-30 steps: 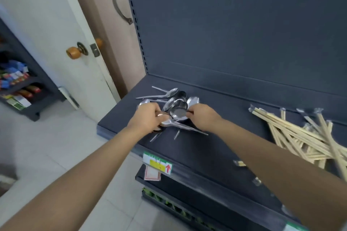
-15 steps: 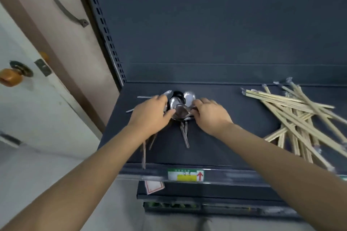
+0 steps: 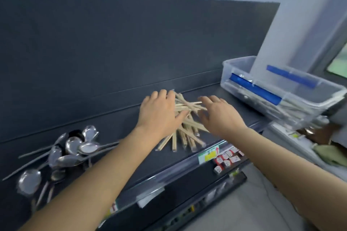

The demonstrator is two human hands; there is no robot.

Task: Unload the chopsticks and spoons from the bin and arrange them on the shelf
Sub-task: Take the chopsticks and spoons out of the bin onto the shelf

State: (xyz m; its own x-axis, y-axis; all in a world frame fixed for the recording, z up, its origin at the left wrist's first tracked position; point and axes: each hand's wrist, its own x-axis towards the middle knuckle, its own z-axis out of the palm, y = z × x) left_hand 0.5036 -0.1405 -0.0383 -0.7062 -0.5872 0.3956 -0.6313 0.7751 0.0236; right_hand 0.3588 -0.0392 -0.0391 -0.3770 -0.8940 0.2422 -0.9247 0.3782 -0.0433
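Note:
A loose pile of wrapped wooden chopsticks (image 3: 185,129) lies on the dark shelf (image 3: 120,122), fanned toward the front edge. My left hand (image 3: 159,112) rests palm down on the pile's left side, fingers spread. My right hand (image 3: 218,113) hovers over the pile's right side, fingers apart, holding nothing. Several metal spoons (image 3: 73,150) lie in a heap at the shelf's left, apart from both hands. A clear plastic bin (image 3: 281,92) with blue clips stands at the shelf's right end, with more chopsticks inside.
The shelf's dark back panel (image 3: 112,43) rises behind everything. A price tag strip (image 3: 208,155) runs along the front edge. Small red and white boxes (image 3: 227,159) sit on the lower shelf. A white counter with clutter (image 3: 319,148) lies to the right.
Both hands left the spoon heap and moved right to the chopstick pile. The view swung right, bringing the bin into sight. The spoons stay in a heap on the left.

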